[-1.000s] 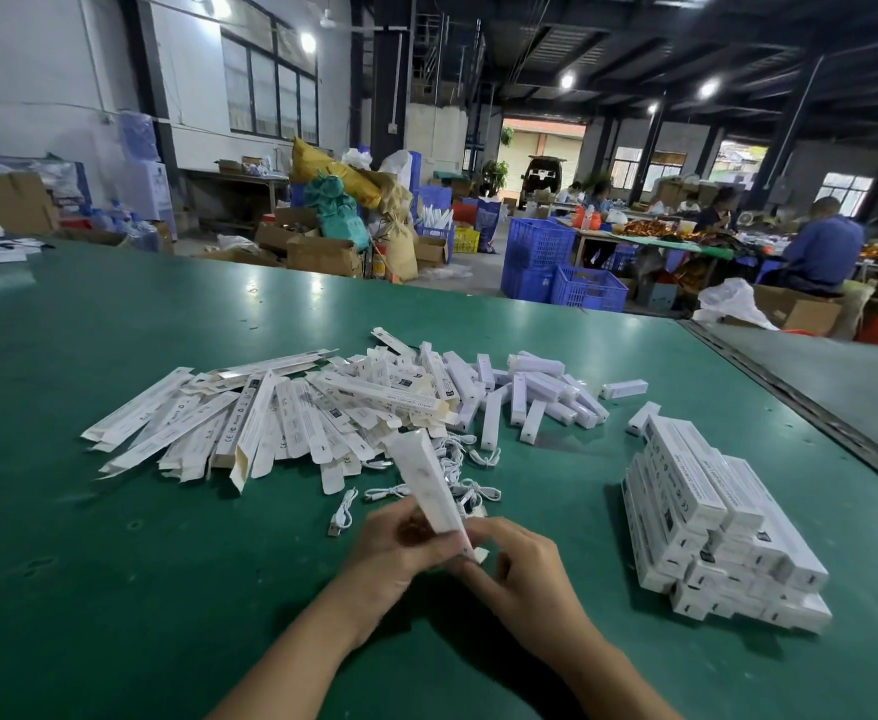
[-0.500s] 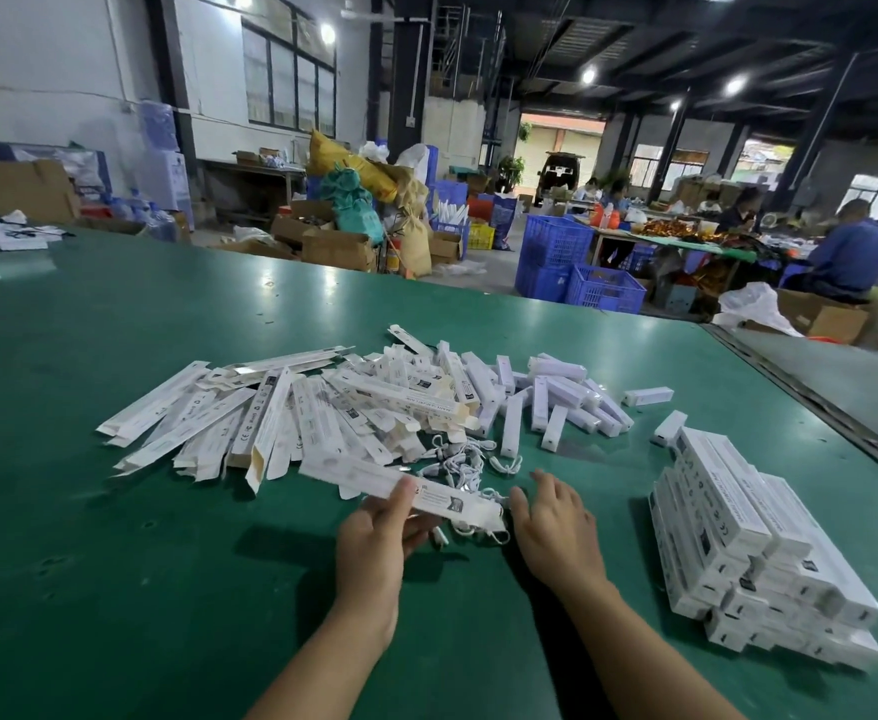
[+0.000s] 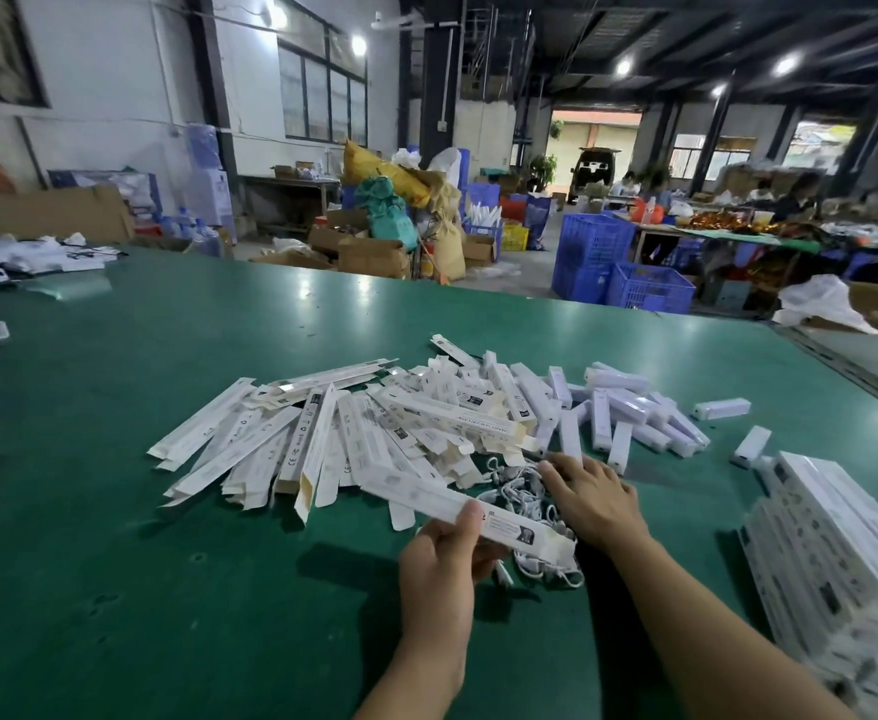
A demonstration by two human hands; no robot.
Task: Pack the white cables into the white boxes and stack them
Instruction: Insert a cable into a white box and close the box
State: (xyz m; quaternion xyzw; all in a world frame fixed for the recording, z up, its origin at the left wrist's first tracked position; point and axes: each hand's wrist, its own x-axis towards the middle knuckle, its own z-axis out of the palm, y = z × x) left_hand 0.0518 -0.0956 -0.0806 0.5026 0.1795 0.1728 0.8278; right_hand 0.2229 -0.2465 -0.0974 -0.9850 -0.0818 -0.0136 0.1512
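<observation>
**L hand holds one box, R hand flat on the cables**

Near edge: both forearms reach in over the green table (image 3: 166, 589). The left hand (image 3: 442, 558) is palm-up-ish, thumb on top and fingers curled under, pinching one long white box (image 3: 520, 530) about mid-length. The box lies roughly level, slanting from far-left to near-right, w/ its near-right end over some cable loops.

The right hand (image 3: 595, 498) is just right of it, palm down, fingers straight and spread, resting on the white cables (image 3: 517, 483). No finger visibly curled round one. The cables form one tangle between the hands; can't count them.

Near right: one stack of packed boxes (image 3: 831, 543), several layers, too many to count, partly cut off by the frame.

Mid table: one loose heap of flat unfilled boxes (image 3: 322, 439), dozens, overlapping. To its right is a cluster of short white blocks (image 3: 629, 407), approx a dozen or more, plus 2 stray blocks apart on the right. Far left: 2 stray white pieces.

Far: 2 blue crates (image 3: 598, 257), cardboard cartons and sacks, and several people at another table, blurred.
</observation>
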